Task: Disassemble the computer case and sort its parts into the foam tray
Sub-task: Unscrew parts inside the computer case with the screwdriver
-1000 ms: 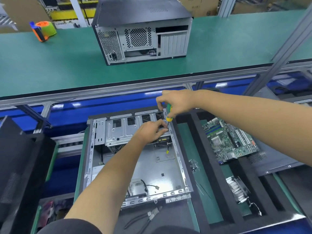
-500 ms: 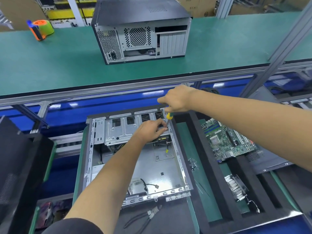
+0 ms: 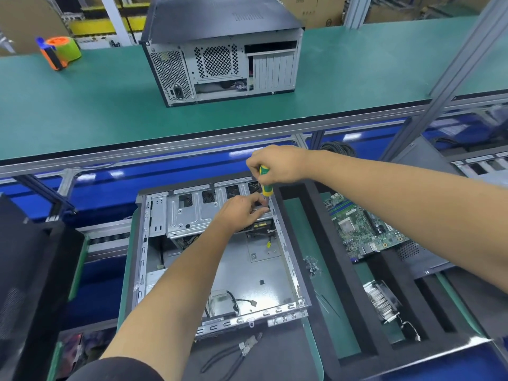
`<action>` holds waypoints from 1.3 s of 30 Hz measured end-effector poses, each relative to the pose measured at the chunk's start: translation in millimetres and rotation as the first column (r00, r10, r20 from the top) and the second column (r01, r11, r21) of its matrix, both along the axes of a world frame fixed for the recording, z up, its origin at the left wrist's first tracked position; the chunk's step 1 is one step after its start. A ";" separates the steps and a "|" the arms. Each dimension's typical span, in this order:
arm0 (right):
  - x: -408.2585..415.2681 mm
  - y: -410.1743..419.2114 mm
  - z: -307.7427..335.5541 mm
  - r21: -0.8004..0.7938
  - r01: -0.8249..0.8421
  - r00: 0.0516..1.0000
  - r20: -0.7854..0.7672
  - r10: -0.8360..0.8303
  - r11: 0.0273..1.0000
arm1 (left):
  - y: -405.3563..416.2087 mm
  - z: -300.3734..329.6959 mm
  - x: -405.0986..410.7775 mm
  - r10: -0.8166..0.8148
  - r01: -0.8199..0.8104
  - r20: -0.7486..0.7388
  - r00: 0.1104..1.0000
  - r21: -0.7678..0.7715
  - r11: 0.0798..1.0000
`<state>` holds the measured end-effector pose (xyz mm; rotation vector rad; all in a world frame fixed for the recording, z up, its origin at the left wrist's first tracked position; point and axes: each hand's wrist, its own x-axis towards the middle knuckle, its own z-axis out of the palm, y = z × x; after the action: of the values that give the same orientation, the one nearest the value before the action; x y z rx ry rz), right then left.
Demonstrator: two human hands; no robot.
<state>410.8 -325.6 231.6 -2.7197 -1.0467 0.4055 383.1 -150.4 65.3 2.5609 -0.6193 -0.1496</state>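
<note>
Open case on the near bench, both hands at its far right corner.
The opened grey steel computer case point(image 3: 233, 273) lies beside the black foam tray point(image 3: 384, 273). Left hand point(image 3: 242, 211) rests curled on the drive cage; right hand point(image 3: 277, 165) grips an upright yellow-green screwdriver point(image 3: 265, 182). A closed black case point(image 3: 220, 50) stands beyond.

A green bench point(image 3: 357, 78) carries a closed case point(image 3: 220, 50) and a tape dispenser point(image 3: 59, 52) (far left). On the lower green mat point(image 3: 313, 342) sit the open case point(image 3: 220, 259), pliers point(image 3: 233, 356) and the foam tray point(image 3: 343, 270).
</note>
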 end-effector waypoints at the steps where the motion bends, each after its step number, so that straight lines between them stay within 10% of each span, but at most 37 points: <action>1: -0.2 -0.6 -0.2 0.016 0.007 1.000 -0.005 -0.007 1.000 | 0.1 -0.1 0.2 -0.001 0.001 0.001 1.000 0.000 1.000; 17: -8.3 -8.5 12.6 0.090 0.098 0.995 -0.009 -0.098 0.991 | -2.0 1.3 -4.7 0.020 -0.020 0.027 0.999 0.003 1.000; 24: -20.6 -28.1 0.1 0.355 0.317 0.948 -0.099 -0.302 0.879 | -3.3 6.2 -8.3 0.109 -0.110 -0.020 0.994 -0.043 0.993; 35: -85.9 -77.8 -65.8 0.550 0.835 0.490 -0.730 -0.477 0.015 | -0.2 18.3 -9.4 0.303 -0.327 -0.132 0.944 -0.242 0.914; 39: -114.8 -83.2 -96.8 0.436 0.862 0.357 -0.884 -0.301 -0.258 | -7.9 28.2 -9.7 0.397 -0.520 -0.338 0.853 -0.492 0.699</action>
<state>296.0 -408.8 134.8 -1.3238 0.4718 0.0596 373.5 -158.4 93.5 1.9891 0.0865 -0.0425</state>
